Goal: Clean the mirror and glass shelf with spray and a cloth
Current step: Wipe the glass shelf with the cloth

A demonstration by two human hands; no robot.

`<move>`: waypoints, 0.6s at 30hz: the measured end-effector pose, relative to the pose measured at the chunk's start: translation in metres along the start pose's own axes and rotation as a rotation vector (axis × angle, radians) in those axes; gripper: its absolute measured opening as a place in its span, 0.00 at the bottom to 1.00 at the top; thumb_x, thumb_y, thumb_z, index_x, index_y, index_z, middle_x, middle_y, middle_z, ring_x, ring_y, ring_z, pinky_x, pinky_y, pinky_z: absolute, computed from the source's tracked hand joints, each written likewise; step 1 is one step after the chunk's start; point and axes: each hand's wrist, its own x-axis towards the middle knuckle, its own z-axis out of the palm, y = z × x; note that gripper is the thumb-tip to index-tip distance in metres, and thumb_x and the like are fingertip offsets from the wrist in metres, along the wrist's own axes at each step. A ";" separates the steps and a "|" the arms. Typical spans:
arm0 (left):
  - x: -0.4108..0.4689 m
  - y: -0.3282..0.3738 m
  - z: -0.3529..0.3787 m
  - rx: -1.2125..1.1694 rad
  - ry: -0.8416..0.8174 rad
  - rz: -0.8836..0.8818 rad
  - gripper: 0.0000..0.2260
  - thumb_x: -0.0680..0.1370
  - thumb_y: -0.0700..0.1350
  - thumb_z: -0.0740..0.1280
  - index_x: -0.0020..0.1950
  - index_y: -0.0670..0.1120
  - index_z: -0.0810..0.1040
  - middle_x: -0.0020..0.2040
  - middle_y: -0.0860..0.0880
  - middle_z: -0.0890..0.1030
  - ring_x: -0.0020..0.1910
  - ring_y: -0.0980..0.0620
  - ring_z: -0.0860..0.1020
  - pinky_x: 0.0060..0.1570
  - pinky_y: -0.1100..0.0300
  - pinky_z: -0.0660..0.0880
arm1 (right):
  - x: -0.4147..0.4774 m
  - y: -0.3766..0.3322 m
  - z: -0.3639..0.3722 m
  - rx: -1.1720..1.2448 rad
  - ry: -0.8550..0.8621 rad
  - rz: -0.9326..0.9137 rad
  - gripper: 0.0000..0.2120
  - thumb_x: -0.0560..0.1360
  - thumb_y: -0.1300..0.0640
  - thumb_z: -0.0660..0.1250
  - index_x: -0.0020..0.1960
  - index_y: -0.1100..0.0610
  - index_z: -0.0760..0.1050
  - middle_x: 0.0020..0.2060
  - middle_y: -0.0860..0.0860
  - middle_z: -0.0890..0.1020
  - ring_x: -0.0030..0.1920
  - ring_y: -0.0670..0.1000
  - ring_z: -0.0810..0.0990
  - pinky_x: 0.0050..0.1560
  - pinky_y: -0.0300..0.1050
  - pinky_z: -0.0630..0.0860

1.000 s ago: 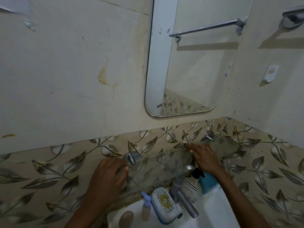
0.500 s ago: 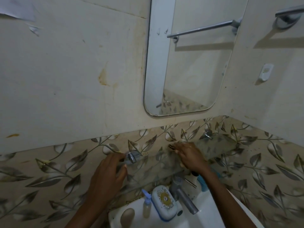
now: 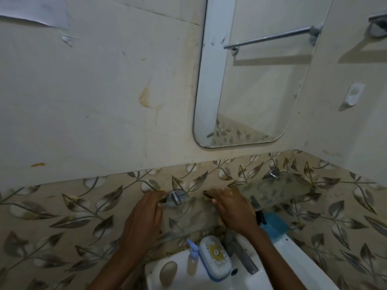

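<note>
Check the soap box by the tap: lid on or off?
On. The soap box shows its patterned lid closed over the blue base, lying on the sink rim beside the tap.

mirror up top, glass shelf below it, cloth only peeking out

the mirror [image 3: 251,84] is a tall rounded-corner one fixed flat to the cream wall, reflecting a towel bar and some leaf tiles. the glass shelf [image 3: 289,191] runs along the leaf-pattern tiles under it, clear and smudgy, held by chrome pegs. a bit of cloth [image 3: 207,194] with dark stripes shows on the shelf near its left end, mostly hidden. a small spray bottle [image 3: 192,259] with a blue top stands upright on the sink rim.
</note>
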 end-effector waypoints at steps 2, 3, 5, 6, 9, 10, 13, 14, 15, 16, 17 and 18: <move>0.001 0.001 -0.001 -0.007 0.004 0.015 0.13 0.79 0.39 0.55 0.58 0.47 0.74 0.52 0.55 0.73 0.49 0.59 0.72 0.48 0.67 0.66 | -0.003 -0.028 0.013 0.094 -0.023 -0.090 0.17 0.81 0.54 0.55 0.68 0.49 0.69 0.67 0.49 0.74 0.66 0.49 0.70 0.56 0.31 0.57; 0.000 0.001 -0.001 -0.008 0.005 0.018 0.13 0.78 0.40 0.54 0.58 0.46 0.74 0.52 0.55 0.73 0.50 0.58 0.73 0.49 0.66 0.67 | -0.009 -0.037 0.019 0.125 -0.045 -0.152 0.17 0.80 0.53 0.55 0.69 0.48 0.68 0.68 0.47 0.73 0.68 0.46 0.68 0.59 0.30 0.56; 0.000 0.000 -0.001 -0.011 0.002 0.008 0.13 0.79 0.37 0.56 0.59 0.47 0.74 0.53 0.55 0.74 0.50 0.57 0.73 0.50 0.63 0.69 | -0.024 -0.037 0.020 0.182 -0.095 -0.262 0.18 0.80 0.52 0.55 0.69 0.46 0.67 0.69 0.41 0.67 0.71 0.38 0.59 0.67 0.32 0.51; 0.000 0.000 -0.001 -0.021 0.005 0.002 0.13 0.79 0.35 0.57 0.58 0.47 0.74 0.53 0.55 0.74 0.50 0.57 0.73 0.50 0.63 0.69 | -0.030 -0.031 0.015 0.224 -0.128 -0.289 0.19 0.79 0.52 0.55 0.69 0.43 0.65 0.69 0.36 0.64 0.70 0.34 0.55 0.69 0.32 0.49; 0.000 0.001 -0.002 -0.057 0.006 0.008 0.13 0.79 0.36 0.56 0.58 0.47 0.75 0.53 0.55 0.74 0.51 0.57 0.74 0.50 0.64 0.68 | -0.033 0.004 -0.006 0.284 -0.192 -0.244 0.19 0.80 0.56 0.57 0.67 0.38 0.62 0.66 0.33 0.64 0.71 0.34 0.57 0.72 0.34 0.54; 0.000 0.000 -0.002 -0.057 0.004 0.009 0.14 0.78 0.36 0.55 0.58 0.46 0.75 0.53 0.54 0.75 0.51 0.57 0.74 0.51 0.64 0.68 | -0.027 0.013 -0.010 0.245 -0.177 -0.198 0.19 0.80 0.58 0.57 0.67 0.41 0.63 0.67 0.38 0.67 0.72 0.40 0.61 0.73 0.38 0.58; 0.000 -0.001 -0.001 -0.038 0.005 -0.006 0.15 0.76 0.38 0.53 0.58 0.45 0.75 0.54 0.51 0.76 0.51 0.56 0.74 0.51 0.61 0.70 | -0.004 0.004 -0.007 0.016 -0.065 -0.047 0.17 0.80 0.57 0.55 0.69 0.52 0.69 0.66 0.52 0.75 0.66 0.52 0.70 0.67 0.45 0.65; 0.000 -0.002 -0.001 -0.037 0.007 -0.012 0.16 0.76 0.39 0.53 0.58 0.46 0.75 0.54 0.50 0.77 0.51 0.56 0.74 0.51 0.61 0.70 | 0.001 -0.008 -0.002 -0.017 -0.018 -0.046 0.17 0.80 0.56 0.55 0.67 0.52 0.71 0.63 0.53 0.77 0.63 0.54 0.72 0.66 0.46 0.66; 0.000 -0.002 0.000 -0.038 0.007 -0.016 0.15 0.76 0.40 0.53 0.58 0.46 0.75 0.54 0.50 0.77 0.51 0.56 0.74 0.51 0.61 0.70 | 0.002 -0.023 0.003 -0.017 0.003 -0.076 0.17 0.80 0.57 0.55 0.67 0.52 0.71 0.62 0.52 0.78 0.61 0.54 0.73 0.65 0.47 0.65; 0.001 -0.003 0.000 -0.037 0.007 -0.019 0.14 0.77 0.38 0.54 0.58 0.46 0.75 0.55 0.50 0.77 0.51 0.56 0.74 0.51 0.61 0.70 | 0.001 -0.037 0.007 0.001 0.008 -0.117 0.17 0.80 0.57 0.55 0.66 0.51 0.71 0.62 0.52 0.78 0.61 0.54 0.73 0.66 0.48 0.64; 0.001 -0.003 0.001 -0.033 0.007 -0.023 0.14 0.78 0.37 0.55 0.59 0.47 0.75 0.55 0.51 0.77 0.51 0.56 0.74 0.50 0.61 0.70 | -0.004 -0.047 0.011 0.028 0.001 -0.161 0.17 0.79 0.56 0.55 0.66 0.52 0.71 0.62 0.53 0.78 0.62 0.55 0.73 0.67 0.47 0.64; 0.001 -0.003 0.001 -0.028 0.005 -0.030 0.14 0.78 0.36 0.56 0.59 0.47 0.74 0.55 0.51 0.77 0.51 0.56 0.74 0.50 0.61 0.70 | -0.010 -0.052 0.014 0.065 -0.006 -0.200 0.17 0.79 0.56 0.56 0.66 0.53 0.72 0.62 0.54 0.78 0.62 0.55 0.73 0.66 0.46 0.64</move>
